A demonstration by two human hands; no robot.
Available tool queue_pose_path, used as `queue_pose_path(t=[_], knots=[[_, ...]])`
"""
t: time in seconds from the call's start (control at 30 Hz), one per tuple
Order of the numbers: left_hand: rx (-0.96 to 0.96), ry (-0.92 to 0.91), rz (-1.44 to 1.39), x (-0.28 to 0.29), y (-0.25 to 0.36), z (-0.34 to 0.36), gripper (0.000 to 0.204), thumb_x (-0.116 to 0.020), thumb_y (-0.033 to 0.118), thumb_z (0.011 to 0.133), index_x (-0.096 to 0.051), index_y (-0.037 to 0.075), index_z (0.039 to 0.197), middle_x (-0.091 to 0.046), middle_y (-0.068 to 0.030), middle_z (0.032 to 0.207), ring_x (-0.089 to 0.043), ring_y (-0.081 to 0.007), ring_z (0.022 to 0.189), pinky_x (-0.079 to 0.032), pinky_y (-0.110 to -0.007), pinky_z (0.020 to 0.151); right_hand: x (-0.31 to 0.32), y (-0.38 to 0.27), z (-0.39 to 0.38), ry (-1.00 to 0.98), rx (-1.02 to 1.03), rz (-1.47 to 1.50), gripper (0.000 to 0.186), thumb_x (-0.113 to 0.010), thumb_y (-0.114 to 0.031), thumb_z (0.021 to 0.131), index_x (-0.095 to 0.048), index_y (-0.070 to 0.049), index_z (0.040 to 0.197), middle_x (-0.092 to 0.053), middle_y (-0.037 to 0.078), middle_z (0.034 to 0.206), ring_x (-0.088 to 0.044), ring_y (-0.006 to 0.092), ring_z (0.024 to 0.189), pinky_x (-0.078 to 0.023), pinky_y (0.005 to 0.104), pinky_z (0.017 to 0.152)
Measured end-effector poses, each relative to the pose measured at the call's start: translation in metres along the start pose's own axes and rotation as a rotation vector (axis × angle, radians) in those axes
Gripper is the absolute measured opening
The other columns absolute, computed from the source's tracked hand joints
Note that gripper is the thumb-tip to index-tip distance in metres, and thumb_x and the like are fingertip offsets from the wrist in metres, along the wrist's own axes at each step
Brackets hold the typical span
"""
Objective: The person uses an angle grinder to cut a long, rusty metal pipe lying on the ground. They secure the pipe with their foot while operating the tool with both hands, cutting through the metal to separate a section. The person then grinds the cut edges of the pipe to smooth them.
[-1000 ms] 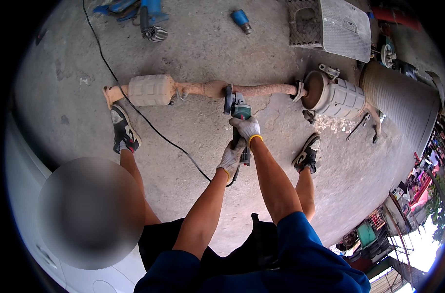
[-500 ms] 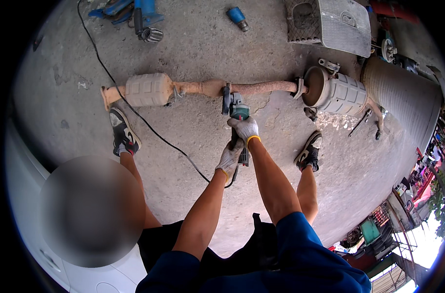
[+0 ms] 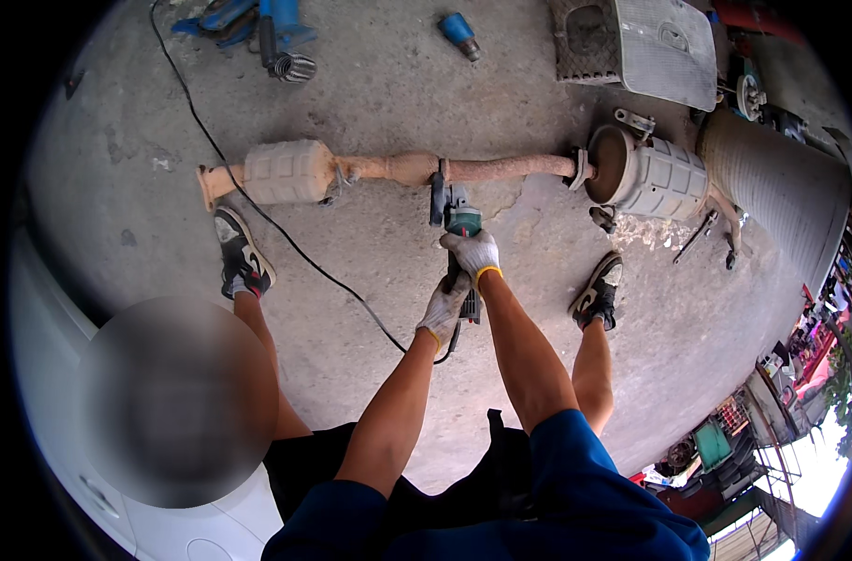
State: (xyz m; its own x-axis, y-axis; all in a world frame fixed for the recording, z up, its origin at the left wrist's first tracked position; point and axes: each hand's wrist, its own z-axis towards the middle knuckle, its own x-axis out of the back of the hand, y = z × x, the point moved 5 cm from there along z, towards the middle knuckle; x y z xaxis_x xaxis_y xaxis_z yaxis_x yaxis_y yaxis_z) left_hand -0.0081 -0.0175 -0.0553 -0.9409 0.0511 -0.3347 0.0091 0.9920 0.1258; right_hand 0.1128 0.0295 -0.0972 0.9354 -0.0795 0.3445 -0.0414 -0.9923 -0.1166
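Note:
A green and black angle grinder (image 3: 463,222) is gripped in both my hands, which wear white knit gloves with yellow cuffs. My right hand (image 3: 473,251) closes round its body near the head, while my left hand (image 3: 443,305) wraps the rear part. The grinder's disc end meets the rusty exhaust pipe (image 3: 505,169) at about its middle; the exact contact is too small to tell. That pipe lies across the concrete floor, with a ribbed catalytic converter (image 3: 288,172) at its left end and a larger ribbed canister (image 3: 664,178) at its right.
A black power cord (image 3: 300,251) crosses the floor from the grinder toward the upper left. My shoes (image 3: 243,251) stand either side of the work. A blue tool (image 3: 459,35), a grey crate (image 3: 589,42) and a big metal cylinder (image 3: 781,187) lie beyond. A white car (image 3: 57,402) stands left.
The whole view has shifted slightly, so everything appears a little further right. Both hands keep their hold on the grinder at the pipe.

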Motion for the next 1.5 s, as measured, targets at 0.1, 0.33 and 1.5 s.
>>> queue_pose_path(t=[0.1,0.33,1.5], knots=[[-0.007,0.024,0.029,0.001,-0.001,-0.002,0.076,-0.065,0.067,0.081,-0.052,0.008,0.127,-0.059,0.0018,0.089,-0.054,-0.0090,0.071,-0.044,-0.028,0.059,-0.001,0.002,0.000,-0.014,0.009,0.006,0.058,-0.080,-0.037,0.061,-0.066,0.008,0.095,-0.069,0.014,0.085,-0.065,0.0211,0.075,-0.052,0.0346,0.069],[-0.002,0.014,0.017,0.001,-0.010,-0.006,0.079,-0.064,0.068,0.080,-0.050,0.007,0.129,-0.058,0.0021,0.087,-0.053,-0.0079,0.068,-0.044,-0.026,0.057,-0.007,0.016,0.004,-0.005,-0.012,0.022,0.051,-0.079,-0.034,0.063,-0.067,0.007,0.092,-0.068,0.011,0.082,-0.063,0.0192,0.070,-0.052,0.0347,0.065],[-0.122,0.010,2.022,0.067,0.257,0.138,0.081,-0.079,0.027,0.069,-0.043,0.010,0.140,-0.062,-0.0199,0.119,-0.060,-0.0357,0.112,-0.050,-0.044,0.094,0.026,0.077,-0.115,-0.067,-0.161,0.800,0.031,-0.073,-0.013,0.076,-0.056,-0.002,0.099,-0.059,0.007,0.078,-0.060,0.0194,0.064,-0.053,0.0322,0.060]])
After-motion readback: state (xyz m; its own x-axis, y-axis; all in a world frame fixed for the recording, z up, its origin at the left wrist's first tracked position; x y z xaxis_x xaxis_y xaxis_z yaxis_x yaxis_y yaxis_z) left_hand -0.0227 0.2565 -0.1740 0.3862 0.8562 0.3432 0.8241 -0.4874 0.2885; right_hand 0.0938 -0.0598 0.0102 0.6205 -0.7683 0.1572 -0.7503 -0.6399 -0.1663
